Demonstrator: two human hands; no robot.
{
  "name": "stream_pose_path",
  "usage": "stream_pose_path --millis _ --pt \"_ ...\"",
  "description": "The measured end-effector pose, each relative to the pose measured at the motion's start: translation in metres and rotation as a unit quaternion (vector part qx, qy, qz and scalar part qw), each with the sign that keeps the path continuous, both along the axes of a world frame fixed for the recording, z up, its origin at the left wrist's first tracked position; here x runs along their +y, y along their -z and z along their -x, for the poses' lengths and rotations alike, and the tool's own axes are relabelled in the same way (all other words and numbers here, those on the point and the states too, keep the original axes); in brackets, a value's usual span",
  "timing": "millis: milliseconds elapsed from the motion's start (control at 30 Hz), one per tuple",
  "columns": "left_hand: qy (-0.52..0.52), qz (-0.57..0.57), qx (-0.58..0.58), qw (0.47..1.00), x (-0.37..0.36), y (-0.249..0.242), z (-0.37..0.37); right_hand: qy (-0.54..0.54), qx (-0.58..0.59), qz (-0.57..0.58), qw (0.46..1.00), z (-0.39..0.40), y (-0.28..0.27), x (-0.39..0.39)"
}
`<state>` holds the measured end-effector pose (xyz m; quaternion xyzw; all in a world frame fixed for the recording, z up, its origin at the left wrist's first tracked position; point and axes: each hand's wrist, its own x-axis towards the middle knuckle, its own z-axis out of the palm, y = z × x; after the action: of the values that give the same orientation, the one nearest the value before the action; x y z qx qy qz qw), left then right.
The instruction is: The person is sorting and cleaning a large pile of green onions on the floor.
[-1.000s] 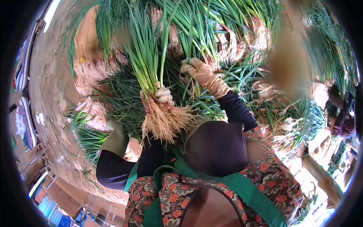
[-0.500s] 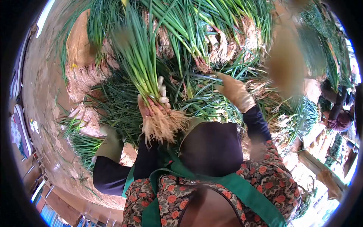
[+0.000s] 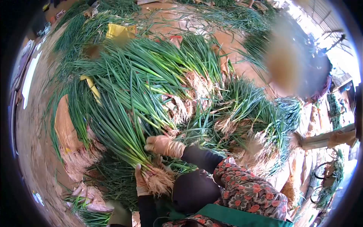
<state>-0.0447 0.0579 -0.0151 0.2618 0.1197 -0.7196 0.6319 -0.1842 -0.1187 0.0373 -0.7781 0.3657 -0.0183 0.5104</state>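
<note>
My left hand (image 3: 141, 183), in a pale glove, grips a bunch of green onions (image 3: 132, 145) low on its stems, thumb up on the near side. The bunch's pale roots (image 3: 160, 182) hang just right of that hand, and its leaves spread to the upper left. My right hand (image 3: 164, 146), also gloved, is above the roots against the right side of the stems. Its fingers are curled together; what lies in them is hidden. Beyond it lies a heap of more green onions (image 3: 196, 85) with roots toward me.
Another root-ended bunch (image 3: 81, 160) lies at the left by a brown sheet (image 3: 65, 125). A yellow bag (image 3: 120, 31) is behind the heap. More onions (image 3: 261, 147) lie at the right. A person (image 3: 319, 73), partly blurred, is at the upper right, above a wooden beam (image 3: 325, 140).
The view has swung, showing more floor and heaps beyond. My right hand has come back from the heap to the held bunch. My left thumb now shows beside the stems.
</note>
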Motion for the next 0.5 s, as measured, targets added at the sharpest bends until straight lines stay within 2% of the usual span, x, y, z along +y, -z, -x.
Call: stream_pose_path --millis 33,67,100,133,167,200,233,267,300,333,367,400,433,467,500 --pt "0.01 0.0 0.009 1.0 -0.001 0.006 -0.001 -0.057 -0.056 0.161 0.984 -0.003 0.037 0.014" --pt "0.017 -0.002 -0.039 0.999 -0.003 0.004 -0.001 -0.113 -0.11 0.316 0.935 -0.004 0.073 0.024" --pt "0.022 -0.004 -0.088 0.996 -0.005 0.001 -0.002 -0.141 -0.003 0.17 0.975 -0.001 0.038 0.018" --pt "0.027 -0.008 -0.138 0.99 -0.007 -0.002 -0.003 -0.092 0.021 0.179 0.979 0.003 0.045 0.015" --pt "0.031 -0.003 -0.053 0.998 -0.006 0.002 -0.004 -0.043 0.045 0.186 0.981 0.008 0.06 0.012" --pt "-0.006 0.018 -0.051 0.999 -0.007 -0.015 0.005 0.005 0.069 0.191 0.979 0.013 0.067 0.012" --pt "-0.042 0.039 -0.049 0.997 -0.011 -0.044 0.021 0.09 0.112 0.083 0.986 0.022 0.029 0.0" --pt "-0.08 0.061 -0.047 0.994 -0.013 -0.059 0.029 0.042 -0.039 0.143 0.988 0.029 0.063 -0.002" --pt "-0.064 0.099 -0.033 0.992 -0.015 -0.058 0.025 -0.021 -0.18 0.201 0.963 0.033 0.071 -0.005" --pt "-0.076 0.066 -0.013 0.995 -0.01 -0.058 0.028 -0.058 -0.223 0.197 0.953 0.03 0.082 0.007" --pt "-0.09 0.029 0.006 0.996 -0.015 -0.078 0.037 -0.096 -0.265 0.189 0.941 0.024 0.069 0.019" --pt "-0.108 -0.014 0.023 0.994 -0.017 -0.091 0.043 -0.073 -0.253 -0.025 0.964 0.015 0.064 0.035" --pt "-0.022 0.029 0.075 0.997 -0.011 -0.079 0.029 -0.149 -0.232 0.151 0.949 0.015 0.061 0.041" --pt "-0.001 0.103 0.094 0.99 -0.01 -0.059 0.021 -0.222 -0.212 0.32 0.896 0.017 0.061 0.037" --pt "0.021 0.177 0.109 0.978 -0.008 -0.04 0.013 -0.274 -0.124 0.286 0.91 0.028 0.063 0.038"
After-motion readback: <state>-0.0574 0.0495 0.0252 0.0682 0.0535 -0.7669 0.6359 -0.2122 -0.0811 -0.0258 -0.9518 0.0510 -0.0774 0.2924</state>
